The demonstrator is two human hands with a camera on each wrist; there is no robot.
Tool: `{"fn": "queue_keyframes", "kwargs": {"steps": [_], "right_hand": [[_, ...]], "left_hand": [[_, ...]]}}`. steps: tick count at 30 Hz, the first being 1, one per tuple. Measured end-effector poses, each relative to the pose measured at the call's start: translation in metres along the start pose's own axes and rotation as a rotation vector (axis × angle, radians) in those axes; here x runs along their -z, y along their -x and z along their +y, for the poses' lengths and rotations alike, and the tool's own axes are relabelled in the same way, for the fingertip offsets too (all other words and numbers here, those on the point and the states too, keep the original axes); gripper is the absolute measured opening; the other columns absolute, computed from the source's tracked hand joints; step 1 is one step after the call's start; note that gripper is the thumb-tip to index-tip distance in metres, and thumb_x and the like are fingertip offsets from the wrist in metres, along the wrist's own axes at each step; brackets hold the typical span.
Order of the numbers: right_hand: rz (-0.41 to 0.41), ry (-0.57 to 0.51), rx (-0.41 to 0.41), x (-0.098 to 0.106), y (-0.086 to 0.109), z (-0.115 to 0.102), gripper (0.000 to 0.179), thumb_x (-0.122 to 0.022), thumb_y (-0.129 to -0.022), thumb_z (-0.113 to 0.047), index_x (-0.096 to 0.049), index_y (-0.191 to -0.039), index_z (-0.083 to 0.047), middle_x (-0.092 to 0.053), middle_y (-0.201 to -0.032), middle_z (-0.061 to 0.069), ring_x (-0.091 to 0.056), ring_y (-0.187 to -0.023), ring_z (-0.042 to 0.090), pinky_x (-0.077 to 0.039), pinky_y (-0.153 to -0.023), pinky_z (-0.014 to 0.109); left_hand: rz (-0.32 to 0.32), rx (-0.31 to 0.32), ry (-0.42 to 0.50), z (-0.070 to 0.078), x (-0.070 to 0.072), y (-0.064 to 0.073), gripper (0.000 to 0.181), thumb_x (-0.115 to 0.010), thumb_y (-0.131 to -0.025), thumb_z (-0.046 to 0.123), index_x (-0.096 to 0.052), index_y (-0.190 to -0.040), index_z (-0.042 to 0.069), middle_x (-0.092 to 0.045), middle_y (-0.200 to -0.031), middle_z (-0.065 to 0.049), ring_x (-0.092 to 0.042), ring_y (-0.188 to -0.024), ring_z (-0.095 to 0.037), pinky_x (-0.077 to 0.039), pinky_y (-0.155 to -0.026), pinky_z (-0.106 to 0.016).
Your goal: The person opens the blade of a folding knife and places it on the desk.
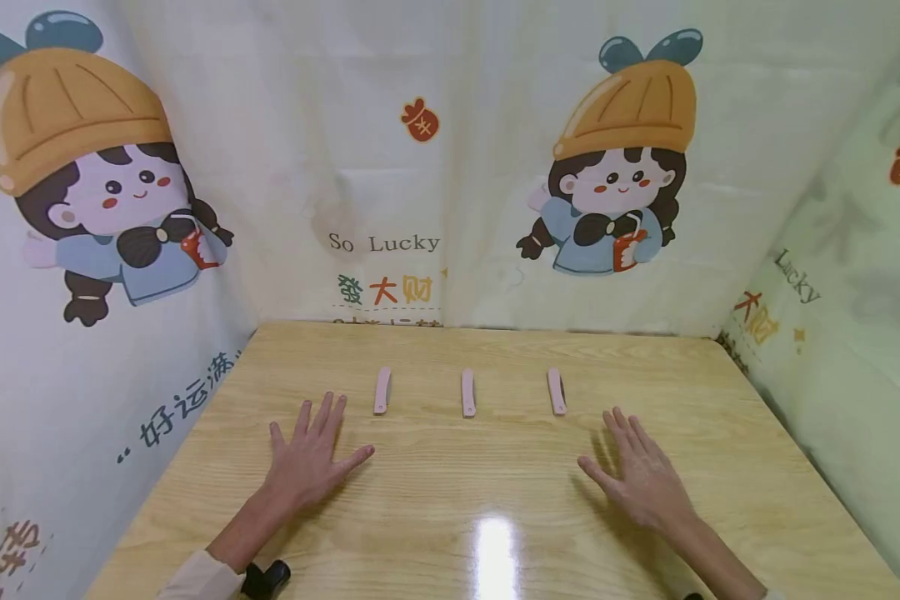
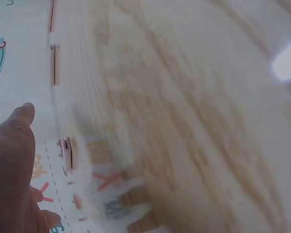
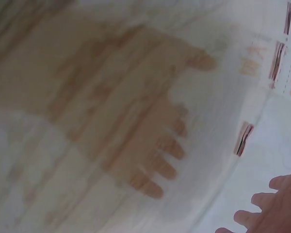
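Observation:
Three slim pink folding tools, each with a small pivot at its near end, lie apart in a row on the wooden table (image 1: 450, 475): the left one (image 1: 382, 392), the middle one (image 1: 468, 393) and the right one (image 1: 557, 392). They resemble folding razors, but their exact kind cannot be told. My left hand (image 1: 307, 458) is spread, palm down, nearest the left tool (image 2: 69, 154). Over the table's right part, my right hand (image 1: 641, 479) has its fingers extended, close to the right tool (image 3: 243, 139). Neither hand holds anything.
A printed cloth (image 1: 292, 167) with cartoon figures and lettering hangs behind the table's far edge and along both sides. A bright light reflection (image 1: 497, 554) falls on the table's near middle. A black device (image 1: 266, 578) sits at the left wrist.

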State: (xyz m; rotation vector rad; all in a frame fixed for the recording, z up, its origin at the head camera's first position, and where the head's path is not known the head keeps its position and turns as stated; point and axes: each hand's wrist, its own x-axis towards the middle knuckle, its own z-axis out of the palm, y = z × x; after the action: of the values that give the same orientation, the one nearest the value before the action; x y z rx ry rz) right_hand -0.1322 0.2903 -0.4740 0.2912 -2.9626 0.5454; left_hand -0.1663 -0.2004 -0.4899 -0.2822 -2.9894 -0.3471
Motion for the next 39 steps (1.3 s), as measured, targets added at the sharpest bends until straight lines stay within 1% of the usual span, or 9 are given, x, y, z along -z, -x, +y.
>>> {"fn": "queue_keyframes", "kwargs": {"steps": [5,9,12,16,20,25,30,35,39], "right_hand": [[0.021,-0.015,0.006,0.001,0.000,-0.003,0.088,-0.057,-0.099,-0.056,-0.026,-0.158,0.002,-0.025,-0.161,0.026,-0.021,-0.147,0.048,-0.021,-0.110,0.067],[0.055,-0.027,0.012,-0.001,0.001,-0.014,0.082,-0.059,-0.099,-0.055,-0.034,-0.156,-0.001,-0.036,-0.156,0.025,-0.031,-0.141,0.049,-0.026,-0.105,0.072],[0.070,-0.024,0.022,-0.003,0.003,-0.027,0.073,-0.059,-0.100,-0.052,-0.043,-0.150,-0.002,-0.048,-0.147,0.023,-0.043,-0.133,0.047,-0.032,-0.100,0.072],[0.060,-0.066,0.038,-0.009,0.004,-0.044,0.056,-0.065,-0.100,-0.041,-0.055,-0.138,-0.001,-0.061,-0.133,0.017,-0.055,-0.123,0.040,-0.040,-0.097,0.065],[0.021,-0.124,0.037,-0.016,0.002,-0.059,0.040,-0.069,-0.098,-0.032,-0.064,-0.127,-0.005,-0.068,-0.120,0.007,-0.064,-0.110,0.031,-0.048,-0.092,0.057],[-0.033,-0.174,0.028,-0.024,-0.003,-0.077,0.027,-0.068,-0.098,-0.029,-0.068,-0.118,-0.010,-0.072,-0.106,-0.002,-0.069,-0.092,0.017,-0.054,-0.080,0.045],[-0.030,-0.199,0.033,-0.029,-0.009,-0.087,0.019,-0.068,-0.098,-0.027,-0.070,-0.112,-0.014,-0.071,-0.105,-0.005,-0.067,-0.084,0.011,-0.053,-0.066,0.032],[-0.046,-0.236,0.026,-0.033,-0.011,-0.093,0.018,-0.067,-0.099,-0.027,-0.069,-0.111,-0.014,-0.071,-0.104,-0.005,-0.067,-0.084,0.012,-0.052,-0.065,0.032],[-0.066,-0.256,0.040,-0.034,-0.010,-0.095,0.017,-0.066,-0.099,-0.026,-0.069,-0.110,-0.013,-0.072,-0.101,-0.002,-0.068,-0.083,0.013,-0.053,-0.064,0.032]], "left_hand": [[-0.001,-0.006,0.022,0.005,0.000,-0.002,0.098,-0.049,-0.093,0.075,-0.029,-0.160,0.007,-0.026,-0.163,-0.019,-0.021,-0.147,-0.048,-0.008,-0.101,-0.083],[-0.013,-0.008,0.035,0.008,0.002,-0.009,0.091,-0.050,-0.097,0.068,-0.036,-0.156,0.002,-0.032,-0.159,-0.023,-0.023,-0.146,-0.049,-0.013,-0.102,-0.081],[-0.023,-0.012,0.039,0.009,0.003,-0.021,0.080,-0.051,-0.101,0.059,-0.044,-0.149,-0.004,-0.040,-0.152,-0.028,-0.029,-0.141,-0.052,-0.023,-0.103,-0.077],[-0.087,-0.016,0.073,0.013,0.002,-0.041,0.070,-0.052,-0.104,0.051,-0.049,-0.143,-0.007,-0.045,-0.146,-0.029,-0.040,-0.133,-0.052,-0.037,-0.097,-0.070],[-0.137,0.028,0.115,0.020,-0.001,-0.064,0.068,-0.051,-0.104,0.050,-0.051,-0.141,-0.007,-0.048,-0.142,-0.028,-0.044,-0.126,-0.051,-0.041,-0.092,-0.067],[-0.097,0.118,0.132,0.026,-0.008,-0.085,0.067,-0.051,-0.103,0.050,-0.057,-0.135,-0.008,-0.049,-0.135,-0.026,-0.045,-0.120,-0.049,-0.042,-0.089,-0.065],[-0.014,0.196,0.173,0.035,-0.019,-0.095,0.062,-0.054,-0.102,0.049,-0.062,-0.122,-0.009,-0.048,-0.121,-0.028,-0.047,-0.108,-0.048,-0.042,-0.083,-0.061],[0.027,0.215,0.130,0.039,-0.028,-0.100,0.053,-0.057,-0.101,0.042,-0.063,-0.112,-0.009,-0.049,-0.115,-0.027,-0.049,-0.103,-0.046,-0.042,-0.080,-0.060],[0.041,0.207,0.124,0.043,-0.030,-0.102,0.046,-0.056,-0.103,0.036,-0.064,-0.114,-0.008,-0.050,-0.111,-0.026,-0.052,-0.101,-0.045,-0.044,-0.080,-0.059]]}}
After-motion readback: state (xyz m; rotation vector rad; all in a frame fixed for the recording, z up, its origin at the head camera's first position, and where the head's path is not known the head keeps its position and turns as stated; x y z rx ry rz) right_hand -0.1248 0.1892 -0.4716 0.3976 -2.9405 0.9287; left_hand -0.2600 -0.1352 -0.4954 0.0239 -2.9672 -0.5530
